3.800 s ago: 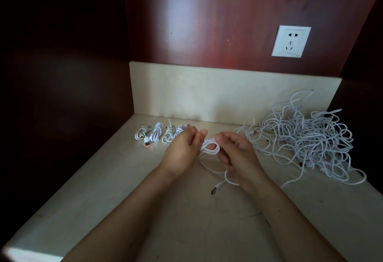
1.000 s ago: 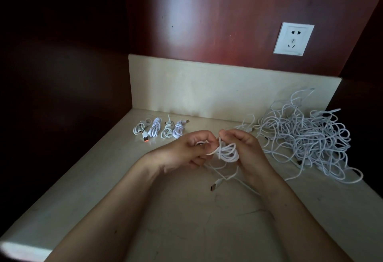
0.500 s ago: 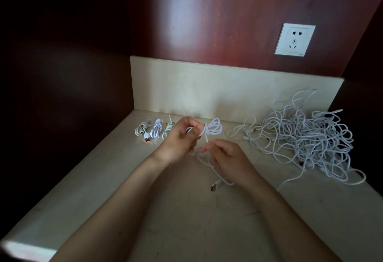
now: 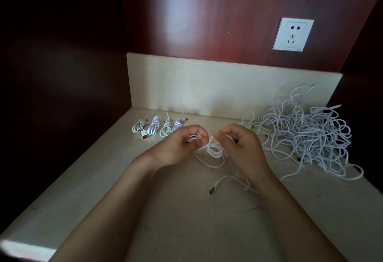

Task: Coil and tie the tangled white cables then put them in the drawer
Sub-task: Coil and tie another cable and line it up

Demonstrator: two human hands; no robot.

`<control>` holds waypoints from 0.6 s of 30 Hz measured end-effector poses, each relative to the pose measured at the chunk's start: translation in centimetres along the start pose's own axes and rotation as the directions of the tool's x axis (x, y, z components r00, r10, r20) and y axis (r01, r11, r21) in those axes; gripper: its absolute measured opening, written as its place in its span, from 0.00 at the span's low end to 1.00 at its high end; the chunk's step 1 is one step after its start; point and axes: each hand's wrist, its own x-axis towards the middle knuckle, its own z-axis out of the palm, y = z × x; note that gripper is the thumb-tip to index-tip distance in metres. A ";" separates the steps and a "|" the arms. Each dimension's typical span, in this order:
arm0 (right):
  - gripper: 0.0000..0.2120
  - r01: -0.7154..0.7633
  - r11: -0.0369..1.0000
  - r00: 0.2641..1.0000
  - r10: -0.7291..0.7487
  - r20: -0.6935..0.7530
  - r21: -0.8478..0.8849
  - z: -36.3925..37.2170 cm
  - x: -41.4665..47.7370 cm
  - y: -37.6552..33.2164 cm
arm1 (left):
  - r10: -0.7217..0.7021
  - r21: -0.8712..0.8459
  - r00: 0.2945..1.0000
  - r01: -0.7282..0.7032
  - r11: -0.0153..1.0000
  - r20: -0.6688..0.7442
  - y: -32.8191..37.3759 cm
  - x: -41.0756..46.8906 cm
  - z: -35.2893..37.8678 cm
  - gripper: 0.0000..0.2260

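My left hand (image 4: 182, 147) grips one end of a small white cable coil (image 4: 211, 154), its loops hanging between my hands above the counter. My right hand (image 4: 241, 147) pinches a strand of the same cable beside the coil. The cable's loose tail runs under my right wrist and ends in a USB plug (image 4: 212, 190) lying on the counter. Several tied white coils (image 4: 159, 128) lie in a row at the back left. A big tangle of white cables (image 4: 306, 135) fills the back right corner.
The pale stone counter (image 4: 103, 179) is boxed in by dark wooden walls left and right and a pale backsplash (image 4: 207, 83) behind. A white wall socket (image 4: 293, 33) sits above the tangle. No drawer is in view.
The coil has dropped from above my left hand to hang between both hands. My right hand rose and now pinches a strand beside it. The plug still lies on the counter.
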 end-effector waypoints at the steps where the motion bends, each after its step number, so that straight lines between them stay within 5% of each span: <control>1: 0.06 -0.022 0.998 1.000 0.022 -0.007 0.058 -0.1 0.2 0.0 | -0.005 -0.022 1.000 0.005 1.000 0.021 0.4 -0.1 -0.2 0.05; 7: 0.05 -0.347 0.852 0.938 0.315 0.146 0.391 -0.2 0.2 -0.3 | -0.033 -0.296 0.993 0.065 0.953 0.111 2.3 -0.9 -0.3 0.05; 13: 0.08 -0.227 0.918 0.972 0.191 0.139 0.324 1.4 -0.3 0.0 | -0.150 -0.536 0.986 0.085 0.840 -0.078 2.3 -0.2 0.7 0.07; 18: 0.09 -0.063 0.992 0.972 0.036 0.234 0.108 2.4 -0.7 0.6 | -0.194 -0.426 0.938 0.057 0.903 -0.286 1.2 0.4 1.0 0.07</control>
